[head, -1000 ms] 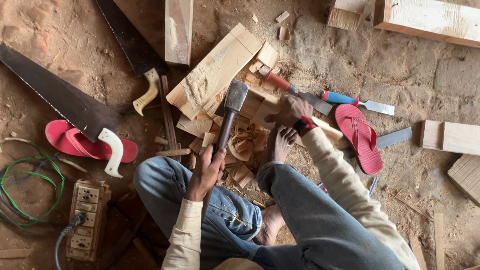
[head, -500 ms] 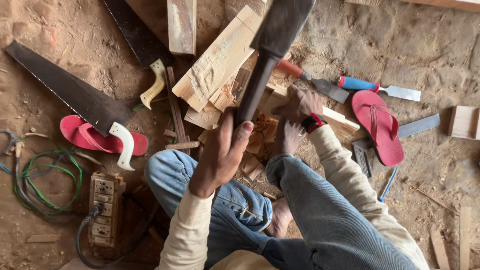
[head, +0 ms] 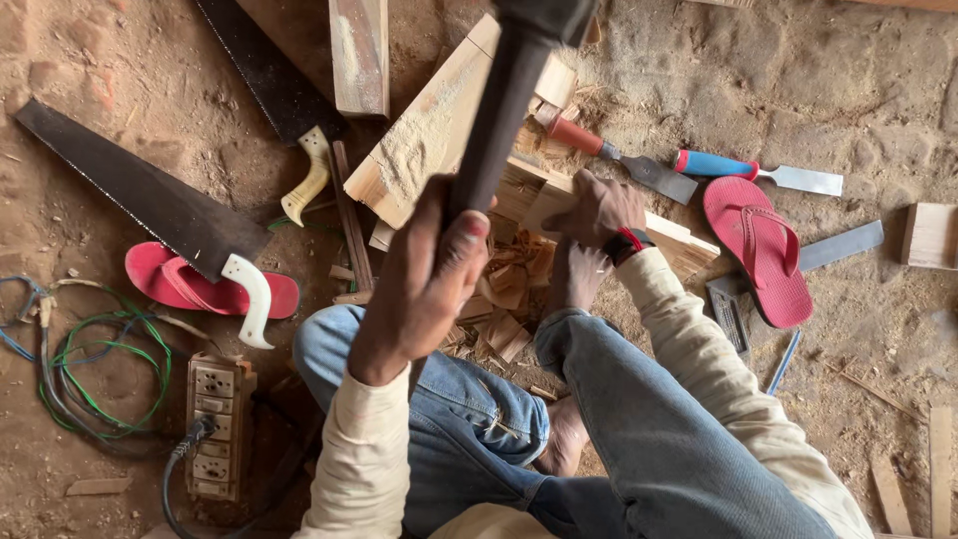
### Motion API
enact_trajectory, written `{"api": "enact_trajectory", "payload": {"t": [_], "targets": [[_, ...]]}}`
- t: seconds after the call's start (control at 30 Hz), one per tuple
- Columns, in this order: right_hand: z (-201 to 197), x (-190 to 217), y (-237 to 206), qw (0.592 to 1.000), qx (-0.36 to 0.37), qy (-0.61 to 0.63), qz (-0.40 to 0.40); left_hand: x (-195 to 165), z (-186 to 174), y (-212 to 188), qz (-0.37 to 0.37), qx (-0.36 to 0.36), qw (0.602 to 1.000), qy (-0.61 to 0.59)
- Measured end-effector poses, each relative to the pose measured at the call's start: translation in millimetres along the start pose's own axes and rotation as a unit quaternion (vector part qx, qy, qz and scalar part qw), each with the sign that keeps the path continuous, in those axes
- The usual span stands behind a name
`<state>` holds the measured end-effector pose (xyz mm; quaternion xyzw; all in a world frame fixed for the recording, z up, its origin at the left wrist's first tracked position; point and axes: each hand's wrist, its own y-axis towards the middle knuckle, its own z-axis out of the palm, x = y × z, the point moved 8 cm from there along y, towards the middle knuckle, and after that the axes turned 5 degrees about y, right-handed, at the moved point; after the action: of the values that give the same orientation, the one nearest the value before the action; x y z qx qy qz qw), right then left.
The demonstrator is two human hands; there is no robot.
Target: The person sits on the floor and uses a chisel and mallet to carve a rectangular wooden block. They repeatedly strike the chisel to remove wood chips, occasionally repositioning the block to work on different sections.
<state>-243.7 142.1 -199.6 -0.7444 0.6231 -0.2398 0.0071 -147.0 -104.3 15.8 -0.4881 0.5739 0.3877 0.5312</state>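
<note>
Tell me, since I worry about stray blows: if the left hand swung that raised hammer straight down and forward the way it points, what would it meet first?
Probably the wood block that the right hand steadies, close to those fingers. The left hand holds the hammer above it; depth is hard to judge from overhead.

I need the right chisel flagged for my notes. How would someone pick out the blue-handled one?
Start at the red flip-flop right of the seated person's knee. Just above its toe end lies the blue-handled chisel, blade pointing right. The neighbouring chisel to its left has a red handle instead.
</note>
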Motion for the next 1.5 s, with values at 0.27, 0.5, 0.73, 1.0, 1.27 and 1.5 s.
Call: {"api": "enact_trajectory", "payload": {"t": [0.27,0.5,0.73,1.0,1.27,1.5], "targets": [[-9,8,1,1.0,0.002,0.007,0.014,92,43,5,-0.188,0.016,0.981,0.04],[-13,5,-4,1.0,-0.015,-0.005,0.008,-13,16,6,-0.032,-0.003,0.999,0.022],[-10,2,-3,0.999,-0.03,-0.002,-0.01,68,42,5,-0.212,0.011,0.976,0.05],[-5,-3,-2,0.999,-0.013,-0.031,0.023,136,57,-24,-0.181,0.001,0.982,0.047],[-5,-5,10,1.0,0.01,-0.025,0.011,169,56,-49,-0.219,-0.019,0.968,0.117],[-5,-5,13,1.0,0.021,0.01,0.007,177,60,-59,-0.257,0.017,0.966,0.013]]}}
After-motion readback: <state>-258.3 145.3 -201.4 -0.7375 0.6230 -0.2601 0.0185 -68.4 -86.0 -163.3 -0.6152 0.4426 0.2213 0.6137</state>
